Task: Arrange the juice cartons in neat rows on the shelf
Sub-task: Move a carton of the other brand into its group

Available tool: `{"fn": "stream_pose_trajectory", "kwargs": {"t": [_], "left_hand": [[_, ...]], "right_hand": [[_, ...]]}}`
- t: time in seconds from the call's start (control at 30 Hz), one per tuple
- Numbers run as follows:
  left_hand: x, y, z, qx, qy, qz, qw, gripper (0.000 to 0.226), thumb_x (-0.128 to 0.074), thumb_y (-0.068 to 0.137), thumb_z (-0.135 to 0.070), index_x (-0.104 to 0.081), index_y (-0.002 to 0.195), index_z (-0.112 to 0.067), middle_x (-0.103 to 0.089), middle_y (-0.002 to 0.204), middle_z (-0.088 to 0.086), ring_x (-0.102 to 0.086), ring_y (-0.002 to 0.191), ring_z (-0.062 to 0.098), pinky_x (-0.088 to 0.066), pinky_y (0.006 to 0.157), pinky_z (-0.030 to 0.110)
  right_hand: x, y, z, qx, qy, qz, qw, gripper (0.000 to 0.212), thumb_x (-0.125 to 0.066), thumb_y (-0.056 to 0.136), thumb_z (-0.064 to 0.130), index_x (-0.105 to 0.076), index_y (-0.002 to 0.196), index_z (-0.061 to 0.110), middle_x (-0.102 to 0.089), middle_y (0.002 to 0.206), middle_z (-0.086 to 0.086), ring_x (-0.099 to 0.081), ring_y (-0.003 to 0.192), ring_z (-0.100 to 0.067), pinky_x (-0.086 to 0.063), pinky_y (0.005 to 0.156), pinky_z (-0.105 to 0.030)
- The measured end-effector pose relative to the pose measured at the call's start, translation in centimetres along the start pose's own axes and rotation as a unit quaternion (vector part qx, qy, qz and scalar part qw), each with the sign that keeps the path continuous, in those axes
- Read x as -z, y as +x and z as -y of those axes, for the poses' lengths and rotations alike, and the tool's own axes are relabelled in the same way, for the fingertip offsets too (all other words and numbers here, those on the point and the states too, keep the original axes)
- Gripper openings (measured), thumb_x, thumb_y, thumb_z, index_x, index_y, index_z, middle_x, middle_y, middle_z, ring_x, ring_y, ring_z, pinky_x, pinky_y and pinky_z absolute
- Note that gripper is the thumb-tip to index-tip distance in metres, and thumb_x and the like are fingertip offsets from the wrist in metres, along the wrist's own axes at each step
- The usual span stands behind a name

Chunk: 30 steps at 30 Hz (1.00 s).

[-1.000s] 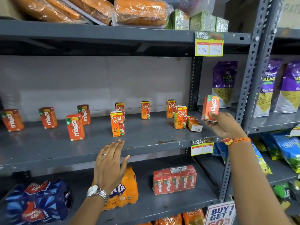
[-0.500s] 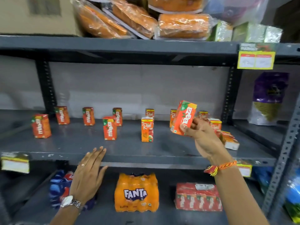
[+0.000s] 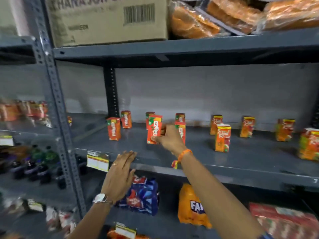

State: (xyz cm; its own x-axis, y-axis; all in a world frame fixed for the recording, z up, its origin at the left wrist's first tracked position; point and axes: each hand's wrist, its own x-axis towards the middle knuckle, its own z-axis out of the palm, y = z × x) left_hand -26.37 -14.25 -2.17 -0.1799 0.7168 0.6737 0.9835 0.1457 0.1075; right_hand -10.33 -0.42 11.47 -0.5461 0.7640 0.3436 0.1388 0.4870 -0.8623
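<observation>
Grey metal shelving filled the view, and the middle shelf (image 3: 198, 152) carried small juice cartons standing apart from one another. On that shelf the right hand (image 3: 170, 138) pinched an orange mango carton (image 3: 154, 129) between thumb and fingers, holding it upright with its base at or just above the shelf surface; whether it touched could not be told. An orange thread band (image 3: 183, 156) circled that wrist. Just behind the right hand stood another mango carton (image 3: 180, 133), partly hidden by the fingers. To the left of the held carton two more mango cartons (image 3: 114, 128) stood near the rear upright. Well to the right of the hand, taller orange cartons (image 3: 222, 138) stood scattered front and back.

The left hand (image 3: 120, 173) was spread flat and empty, fingers together, with its fingertips at the front lip of the shelf, below and left of the held carton. A metal watch (image 3: 101, 198) sat on that wrist. Just left of the fingertips a yellow price tag (image 3: 97, 162) hung from the shelf edge. Under the arms, on the lower shelf, lay a blue pack (image 3: 143, 195) and an orange soda pack (image 3: 191, 206). Above, a cardboard box (image 3: 107, 19) sat on the top shelf.
</observation>
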Motion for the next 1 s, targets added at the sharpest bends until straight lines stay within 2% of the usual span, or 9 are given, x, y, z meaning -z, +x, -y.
{"fn": "stream_pose_trajectory", "kwargs": {"t": [0.1, 0.17, 0.37, 0.6, 0.77, 0.83, 0.87, 0.93, 1.0], "left_hand": [[-0.3, -0.1, 0.3, 0.001, -0.028, -0.005, 1.000, 0.056, -0.049, 0.093, -0.024, -0.038, 0.147, -0.016, -0.045, 0.148, 0.002, -0.036, 0.141, 0.020, -0.023, 0.118, 0.037], [-0.5, -0.1, 0.4, 0.002, -0.038, -0.004, 0.999, 0.057, -0.050, 0.092, -0.023, -0.037, 0.148, -0.018, -0.044, 0.149, 0.001, -0.035, 0.142, 0.019, -0.022, 0.119, 0.036], [-0.9, -0.1, 0.5, 0.009, -0.047, -0.013, 0.999, 0.055, -0.049, 0.094, -0.025, -0.038, 0.148, -0.019, -0.045, 0.149, 0.000, -0.037, 0.141, 0.018, -0.020, 0.119, 0.030], [-1.5, 0.1, 0.0, 0.012, -0.037, -0.038, 0.999, 0.052, -0.050, 0.092, -0.027, -0.043, 0.143, -0.016, -0.050, 0.144, 0.004, -0.042, 0.138, 0.022, -0.031, 0.116, 0.035], [-2.5, 0.6, -2.0, 0.033, -0.004, -0.057, 0.998, 0.054, -0.049, 0.092, -0.032, -0.048, 0.138, -0.006, -0.052, 0.141, 0.011, -0.043, 0.138, 0.028, -0.029, 0.118, 0.039], [-3.1, 1.2, -3.6, 0.009, -0.003, -0.062, 0.998, 0.056, -0.048, 0.092, -0.033, -0.048, 0.139, -0.003, -0.052, 0.141, 0.012, -0.042, 0.138, 0.030, -0.028, 0.118, 0.041], [-3.5, 1.5, -4.7, -0.008, -0.003, -0.060, 0.998, 0.057, -0.047, 0.092, -0.034, -0.047, 0.140, -0.003, -0.051, 0.143, 0.012, -0.042, 0.139, 0.030, -0.027, 0.117, 0.041], [-4.3, 2.1, -7.4, -0.030, -0.015, -0.056, 0.998, 0.059, -0.042, 0.095, -0.039, -0.044, 0.144, -0.005, -0.049, 0.147, 0.011, -0.041, 0.139, 0.030, -0.027, 0.118, 0.040], [-5.0, 2.6, -10.0, -0.041, -0.020, -0.051, 0.998, 0.062, -0.036, 0.096, -0.043, -0.045, 0.143, -0.005, -0.049, 0.147, 0.010, -0.043, 0.138, 0.030, -0.028, 0.117, 0.042]], "right_hand": [[-3.2, 2.7, -0.7, -0.018, -0.054, -0.012, 0.998, 0.041, -0.082, 0.071, 0.016, -0.069, 0.109, 0.009, -0.074, 0.111, -0.006, -0.070, 0.099, -0.017, -0.054, 0.092, -0.035], [-4.3, 3.9, -1.3, -0.037, -0.076, 0.000, 0.996, 0.048, -0.083, 0.071, 0.017, -0.067, 0.116, 0.007, -0.072, 0.117, -0.009, -0.068, 0.107, -0.021, -0.052, 0.096, -0.036], [-5.5, 4.2, -1.9, -0.047, -0.106, 0.006, 0.993, 0.056, -0.080, 0.075, 0.017, -0.058, 0.125, 0.004, -0.066, 0.126, -0.012, -0.065, 0.115, -0.027, -0.049, 0.098, -0.037], [-4.9, 4.1, -1.7, -0.054, -0.151, 0.016, 0.987, 0.051, -0.076, 0.080, 0.018, -0.057, 0.126, 0.006, -0.066, 0.126, -0.011, -0.063, 0.117, -0.028, -0.048, 0.101, -0.043], [-0.9, 2.4, -1.2, -0.053, -0.106, 0.007, 0.993, 0.034, -0.066, 0.083, -0.001, -0.060, 0.117, 0.001, -0.062, 0.097, -0.006, -0.060, 0.094, -0.023, -0.054, 0.089, -0.034], [2.1, 1.2, -0.4, -0.049, -0.027, -0.024, 0.998, 0.020, -0.048, 0.087, -0.012, -0.061, 0.099, -0.003, -0.053, 0.081, -0.008, -0.053, 0.070, -0.020, -0.052, 0.066, -0.027], [4.1, 0.4, -0.3, -0.053, -0.009, -0.052, 0.997, 0.022, -0.041, 0.089, -0.013, -0.060, 0.091, -0.004, -0.049, 0.076, -0.009, -0.048, 0.060, -0.016, -0.047, 0.057, -0.023], [8.9, -1.4, -0.2, -0.032, -0.012, -0.084, 0.996, 0.022, -0.041, 0.092, -0.012, -0.061, 0.090, -0.003, -0.053, 0.074, -0.008, -0.050, 0.057, -0.010, -0.046, 0.057, -0.017], [13.9, -3.5, -0.7, 0.001, 0.012, -0.118, 0.993, 0.021, -0.051, 0.088, -0.013, -0.065, 0.101, -0.005, -0.063, 0.076, -0.003, -0.061, 0.063, -0.002, -0.050, 0.064, -0.013]]}}
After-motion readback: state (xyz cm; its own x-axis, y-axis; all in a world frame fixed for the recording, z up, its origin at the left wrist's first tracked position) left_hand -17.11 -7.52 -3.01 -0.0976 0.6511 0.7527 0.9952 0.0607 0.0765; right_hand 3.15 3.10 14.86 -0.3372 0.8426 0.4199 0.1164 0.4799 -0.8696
